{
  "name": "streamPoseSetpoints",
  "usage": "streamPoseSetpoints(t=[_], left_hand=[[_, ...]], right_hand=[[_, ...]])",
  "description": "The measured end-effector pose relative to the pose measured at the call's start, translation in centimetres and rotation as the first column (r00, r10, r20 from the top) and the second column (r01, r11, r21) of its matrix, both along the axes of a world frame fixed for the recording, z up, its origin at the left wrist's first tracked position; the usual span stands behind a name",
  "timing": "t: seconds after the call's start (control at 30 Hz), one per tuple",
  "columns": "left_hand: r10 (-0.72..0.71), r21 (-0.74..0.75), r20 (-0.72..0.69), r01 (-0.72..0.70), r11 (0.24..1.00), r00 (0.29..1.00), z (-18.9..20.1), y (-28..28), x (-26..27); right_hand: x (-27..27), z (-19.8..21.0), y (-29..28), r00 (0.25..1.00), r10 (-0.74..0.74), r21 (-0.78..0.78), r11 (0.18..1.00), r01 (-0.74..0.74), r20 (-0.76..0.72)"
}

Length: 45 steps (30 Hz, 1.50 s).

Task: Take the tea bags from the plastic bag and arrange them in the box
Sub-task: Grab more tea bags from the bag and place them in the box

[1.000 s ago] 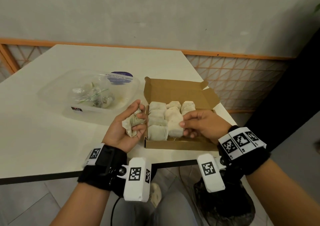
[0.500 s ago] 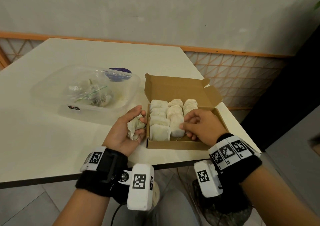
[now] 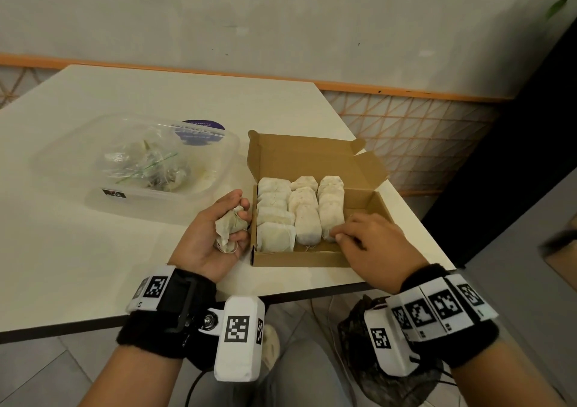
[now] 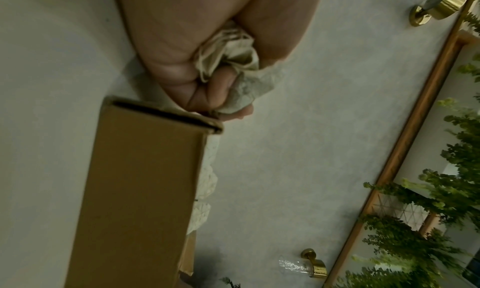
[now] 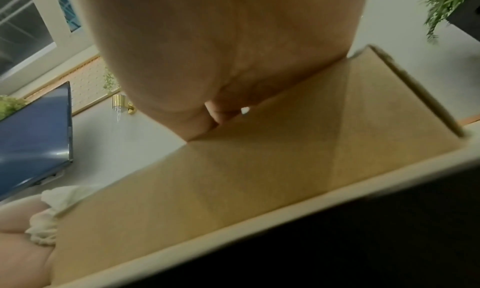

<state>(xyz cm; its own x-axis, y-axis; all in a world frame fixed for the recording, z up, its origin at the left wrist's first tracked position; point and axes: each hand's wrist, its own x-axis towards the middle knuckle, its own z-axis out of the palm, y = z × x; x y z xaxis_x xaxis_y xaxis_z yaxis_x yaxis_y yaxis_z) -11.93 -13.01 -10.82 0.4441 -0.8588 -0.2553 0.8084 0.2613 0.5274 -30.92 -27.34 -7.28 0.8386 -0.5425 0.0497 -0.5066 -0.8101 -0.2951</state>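
Room, head view: white table (image 3: 93,250) set against a pale wall with an orange rail and lattice panel behind it.
Change, head view: right hand (image 3: 371,244) now sits further right than half a second ago, at the near end of the third row of tea bags (image 3: 331,210) instead of the middle row; its fingertips (image 3: 338,236) press down on that row's nearest bag, and whether they pinch it I cannot tell.
Meaning: three rows look filled, and bare cardboard shows just beyond the right hand, so a fourth row seems next.
Left hand, head view: left hand (image 3: 215,235) lies palm up just left of the box (image 3: 312,156), fingers curled round a crumpled bunch of spare tea bags (image 3: 229,228).
Plastic bag, head view: crumpled clear plastic bag (image 3: 146,166) sits in a clear tub (image 3: 193,197) beyond the left hand; what remains inside is unclear.
Left wrist view: fingers (image 4: 218,86) grip the bunch tightly, strings trailing, with the box wall directly below the hand; brass fittings and greenery show on the wall.
Right wrist view: palm close to the lens, resting against the box's near wall; fingers are hidden; blue screen (image 5: 33,140) far off to the hand's left.
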Motion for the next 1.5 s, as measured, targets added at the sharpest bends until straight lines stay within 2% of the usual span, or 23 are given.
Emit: streamPoseSetpoints(t=[0.1, 0.17, 0.23, 0.3, 0.37, 0.43, 0.53, 0.63, 0.7, 0.73, 0.83, 0.87, 0.9, 1.0, 1.07, 1.13, 1.2, 1.33, 1.5], left_hand=[[0.005, 0.009, -0.017, -0.004, 1.0, 1.0, 0.3, 0.2, -0.2], [0.03, 0.003, -0.053, -0.03, 1.0, 0.998, 0.6, 0.2, -0.4], [0.072, -0.017, -0.099, -0.074, 0.997, 0.992, 0.8, 0.4, -0.5], [0.104, -0.034, -0.146, -0.111, 0.993, 0.984, 1.1, 0.4, -0.6], [0.121, -0.05, -0.162, -0.131, 0.99, 0.979, 1.4, 0.4, -0.7], [0.138, -0.046, -0.089, -0.143, 0.989, 0.986, 1.6, 0.4, -0.9], [0.174, -0.075, 0.054, -0.17, 0.983, 0.983, 1.6, 0.4, -1.2], [0.208, -0.143, 0.112, -0.191, 0.971, 0.972, 1.9, 0.3, -1.5], [0.218, -0.173, 0.141, -0.192, 0.966, 0.966, 2.0, 0.4, -1.5], [0.207, -0.179, 0.159, -0.178, 0.967, 0.965, 2.0, 0.4, -1.5], [0.178, -0.155, 0.235, -0.144, 0.977, 0.956, 1.8, 0.3, -1.5], [0.173, -0.139, 0.271, -0.139, 0.981, 0.947, 1.7, 0.3, -1.4], [0.161, -0.134, 0.301, -0.125, 0.983, 0.94, 1.6, 0.3, -1.4], [0.13, -0.138, 0.357, -0.085, 0.987, 0.925, 1.4, 0.4, -1.3], [0.117, -0.089, 0.366, -0.09, 0.992, 0.923, 1.2, 0.4, -1.3], [0.127, -0.033, 0.355, -0.124, 0.992, 0.926, 1.1, 0.5, -1.2], [0.157, 0.004, 0.341, -0.168, 0.986, 0.927, 1.1, 0.7, -1.0], [0.146, 0.052, 0.391, -0.18, 0.982, 0.909, 1.3, 0.7, -1.2], [0.154, 0.075, 0.349, -0.192, 0.979, 0.924, 1.3, 0.6, -1.2]], right_hand=[[0.2, -0.6, 0.1, 0.999, -0.018, -0.003, 1.0, 0.018, 0.05], [0.3, -0.5, 0.6, 0.981, -0.028, 0.006, 1.0, 0.027, 0.191], [0.8, 0.3, 1.8, 0.928, -0.031, 0.059, 0.998, 0.01, 0.373], [1.9, 1.4, 3.6, 0.891, -0.009, 0.148, 0.987, -0.066, 0.454], [3.4, 2.3, 5.3, 0.88, 0.03, 0.245, 0.956, -0.164, 0.473], [5.1, 2.8, 6.8, 0.885, 0.075, 0.294, 0.928, -0.231, 0.46], [7.7, 2.6, 8.3, 0.897, 0.119, 0.269, 0.93, -0.251, 0.426], [9.2, 2.2, 7.9, 0.883, 0.043, 0.31, 0.927, -0.209, 0.467], [9.4, 2.3, 6.9, 0.868, -0.057, 0.463, 0.862, -0.207, 0.494], [9.3, 2.6, 6.3, 0.858, -0.121, 0.563, 0.798, -0.215, 0.499], [9.1, 3.4, 5.0, 0.823, -0.313, 0.805, 0.532, -0.261, 0.474], [9.1, 3.7, 4.6, 0.82, -0.334, 0.824, 0.502, -0.263, 0.465], [9.2, 3.9, 4.2, 0.829, -0.321, 0.82, 0.513, -0.254, 0.457], [9.4, 4.5, 3.3, 0.909, -0.166, 0.753, 0.626, -0.203, 0.383], [9.6, 5.0, 2.9, 0.94, -0.113, 0.728, 0.665, -0.169, 0.321], [9.6, 5.7, 2.5, 0.942, -0.126, 0.714, 0.685, -0.144, 0.311], [9.6, 6.1, 2.2, 0.945, -0.091, 0.654, 0.742, -0.146, 0.314], [9.5, 6.6, 2.3, 0.959, 0.131, 0.508, 0.825, -0.246, 0.252], [9.5, 7.4, 0.7, 0.965, 0.08, 0.38, 0.909, -0.173, 0.248]])
